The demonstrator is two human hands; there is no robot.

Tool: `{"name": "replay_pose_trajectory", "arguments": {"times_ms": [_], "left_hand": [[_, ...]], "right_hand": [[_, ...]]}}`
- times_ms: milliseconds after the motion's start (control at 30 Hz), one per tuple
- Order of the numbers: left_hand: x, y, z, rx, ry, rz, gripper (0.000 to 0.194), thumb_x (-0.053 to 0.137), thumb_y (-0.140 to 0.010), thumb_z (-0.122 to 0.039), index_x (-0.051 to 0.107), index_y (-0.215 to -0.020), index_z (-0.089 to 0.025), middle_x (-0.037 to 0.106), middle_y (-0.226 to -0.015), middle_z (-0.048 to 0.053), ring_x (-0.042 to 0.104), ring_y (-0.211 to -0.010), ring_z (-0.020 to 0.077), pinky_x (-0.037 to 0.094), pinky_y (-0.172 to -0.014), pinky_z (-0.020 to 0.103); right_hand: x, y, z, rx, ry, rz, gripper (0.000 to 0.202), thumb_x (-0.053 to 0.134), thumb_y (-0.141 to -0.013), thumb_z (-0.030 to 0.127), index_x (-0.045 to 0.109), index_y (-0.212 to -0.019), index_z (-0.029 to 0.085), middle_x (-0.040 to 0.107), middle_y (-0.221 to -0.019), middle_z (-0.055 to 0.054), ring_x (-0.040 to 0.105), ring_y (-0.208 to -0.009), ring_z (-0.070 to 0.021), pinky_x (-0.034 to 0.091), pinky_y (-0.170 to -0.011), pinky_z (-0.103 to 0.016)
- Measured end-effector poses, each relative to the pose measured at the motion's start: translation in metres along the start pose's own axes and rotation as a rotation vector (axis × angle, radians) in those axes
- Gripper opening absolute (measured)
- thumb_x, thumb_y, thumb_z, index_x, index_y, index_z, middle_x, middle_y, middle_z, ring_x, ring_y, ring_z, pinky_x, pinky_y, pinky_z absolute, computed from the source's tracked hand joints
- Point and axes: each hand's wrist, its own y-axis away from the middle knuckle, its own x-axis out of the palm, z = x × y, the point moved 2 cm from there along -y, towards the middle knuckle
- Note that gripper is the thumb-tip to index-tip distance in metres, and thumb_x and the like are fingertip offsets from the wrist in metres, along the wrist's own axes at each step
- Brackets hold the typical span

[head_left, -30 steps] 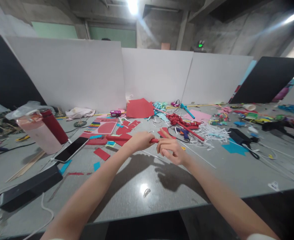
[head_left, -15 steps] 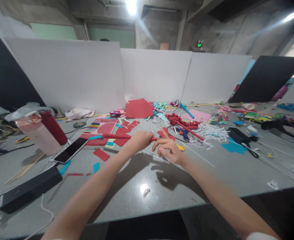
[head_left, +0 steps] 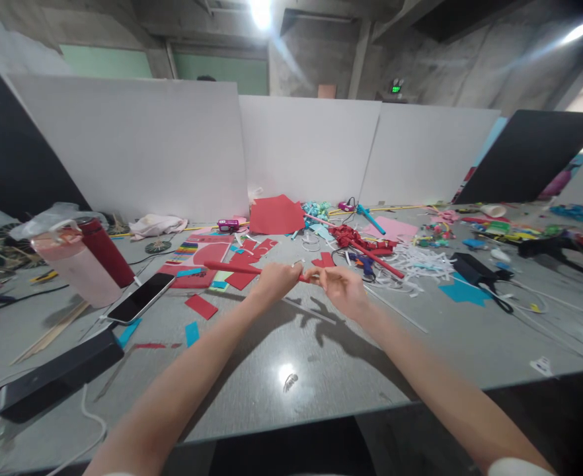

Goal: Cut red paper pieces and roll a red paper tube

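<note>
Right at the centre of the frame, here's the rod point(head_left: 234, 267), red and slim, held above the table point(head_left: 252, 403), its long end pointing left and dipping slightly toward the right. And the left hand point(head_left: 279, 281) has it, fingers wrapped round in a closed grip, knuckles up! Over at the rod's right end, the right hand point(head_left: 342, 289), fingers bent, thumb and fingertips gathered close to the tip; whether they pinch it or merely touch, I can't tell.

Just left of the hands, a red card point(head_left: 201, 306) lies flat. Further left, it's the phone point(head_left: 141, 299), then the pink bottle point(head_left: 80, 268) beside a red flask point(head_left: 107, 251), with a black box point(head_left: 63, 373) at lower left. Upper middle, a red sheet point(head_left: 276, 215) near the white panels point(head_left: 311, 152). Right of centre, busy stuff: a second rod point(head_left: 381, 260), also red, the glue gun point(head_left: 367, 266) near it, a heap of white strips point(head_left: 425, 264), and beyond them a blue star point(head_left: 465, 291) flat on the tabletop.
</note>
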Motion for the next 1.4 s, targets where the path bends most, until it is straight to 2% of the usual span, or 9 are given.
{"name": "replay_pose_trajectory", "arguments": {"times_ms": [300, 467, 567, 700, 900, 1000, 1133, 1300, 1400], "left_hand": [[0.002, 0.000, -0.004, -0.034, 0.023, 0.007, 0.022, 0.050, -0.102, -0.020, 0.070, -0.111, -0.013, 0.075, -0.084, 0.018, 0.076, -0.080, 0.0286, 0.053, -0.074, 0.034], [0.004, -0.001, -0.001, -0.017, 0.039, 0.036, 0.027, 0.051, -0.104, -0.030, 0.071, -0.114, -0.014, 0.075, -0.087, 0.016, 0.075, -0.083, 0.0280, 0.052, -0.076, 0.033], [0.005, -0.003, 0.005, -0.012, 0.060, 0.043, 0.029, 0.051, -0.105, -0.033, 0.072, -0.114, -0.016, 0.075, -0.088, 0.016, 0.075, -0.084, 0.0286, 0.051, -0.076, 0.034], [-0.005, -0.002, 0.013, -0.039, 0.090, 0.066, 0.026, 0.054, -0.103, -0.033, 0.074, -0.109, -0.017, 0.075, -0.092, 0.015, 0.073, -0.086, 0.0277, 0.049, -0.074, 0.032], [-0.039, 0.001, -0.003, 0.020, 0.268, -0.040, 0.025, 0.053, -0.102, -0.033, 0.074, -0.102, -0.020, 0.075, -0.088, 0.010, 0.066, -0.078, 0.0224, 0.038, -0.067, 0.029], [-0.049, 0.003, -0.013, 0.047, 0.364, -0.086, 0.024, 0.052, -0.101, -0.032, 0.073, -0.099, -0.020, 0.074, -0.084, 0.008, 0.062, -0.071, 0.0200, 0.032, -0.062, 0.030], [-0.048, 0.004, -0.013, 0.007, 0.384, -0.048, 0.025, 0.051, -0.101, -0.030, 0.073, -0.093, -0.020, 0.071, -0.081, 0.006, 0.058, -0.068, 0.0192, 0.028, -0.060, 0.031], [-0.041, 0.003, -0.007, -0.014, 0.384, -0.029, 0.022, 0.053, -0.099, -0.028, 0.072, -0.089, -0.020, 0.068, -0.077, 0.006, 0.056, -0.067, 0.0188, 0.026, -0.060, 0.031], [-0.038, 0.002, -0.007, -0.021, 0.418, -0.013, 0.021, 0.053, -0.098, -0.026, 0.072, -0.089, -0.019, 0.069, -0.078, 0.005, 0.055, -0.066, 0.0174, 0.026, -0.060, 0.030]], "right_hand": [[-0.012, -0.004, 0.001, 0.192, -0.203, -0.049, 0.029, 0.060, -0.088, 0.042, 0.063, -0.068, 0.021, 0.076, -0.102, -0.011, 0.065, -0.081, -0.0228, 0.055, -0.085, -0.041], [0.000, -0.002, 0.001, -0.022, 0.109, 0.061, 0.030, 0.060, -0.094, 0.040, 0.069, -0.072, 0.021, 0.074, -0.107, -0.010, 0.064, -0.108, -0.0273, 0.047, -0.104, -0.044], [0.005, 0.002, 0.004, -0.112, 0.354, 0.119, 0.029, 0.062, -0.097, 0.038, 0.072, -0.075, 0.021, 0.073, -0.109, -0.009, 0.064, -0.109, -0.0268, 0.045, -0.105, -0.044], [-0.006, 0.006, 0.017, -0.256, 0.653, -0.013, 0.029, 0.063, -0.100, 0.039, 0.074, -0.078, 0.022, 0.073, -0.095, -0.008, 0.068, -0.097, -0.0271, 0.049, -0.099, -0.045], [-0.018, 0.005, 0.027, -0.352, 0.602, -0.174, 0.024, 0.064, -0.099, 0.041, 0.076, -0.090, 0.023, 0.073, -0.094, -0.007, 0.068, -0.095, -0.0256, 0.051, -0.094, -0.040], [-0.012, 0.011, 0.022, -0.388, 0.531, -0.211, 0.026, 0.058, -0.103, 0.040, 0.074, -0.088, 0.025, 0.067, -0.070, -0.001, 0.062, -0.065, -0.0191, 0.053, -0.094, -0.043], [-0.001, 0.024, 0.018, -0.581, 0.637, -0.120, 0.043, 0.048, -0.106, 0.038, 0.067, -0.069, 0.025, 0.042, -0.046, 0.006, 0.039, -0.043, -0.0149, 0.054, -0.099, -0.050], [0.010, 0.031, 0.018, -0.768, 0.854, 0.086, 0.031, 0.047, -0.102, 0.022, 0.064, -0.075, 0.022, 0.055, -0.058, 0.003, 0.046, -0.050, -0.0138, 0.055, -0.099, -0.048], [0.011, 0.030, 0.017, -0.793, 0.948, 0.113, 0.028, 0.046, -0.100, 0.018, 0.061, -0.077, 0.023, 0.058, -0.062, 0.003, 0.047, -0.051, -0.0133, 0.054, -0.102, -0.049]]}}
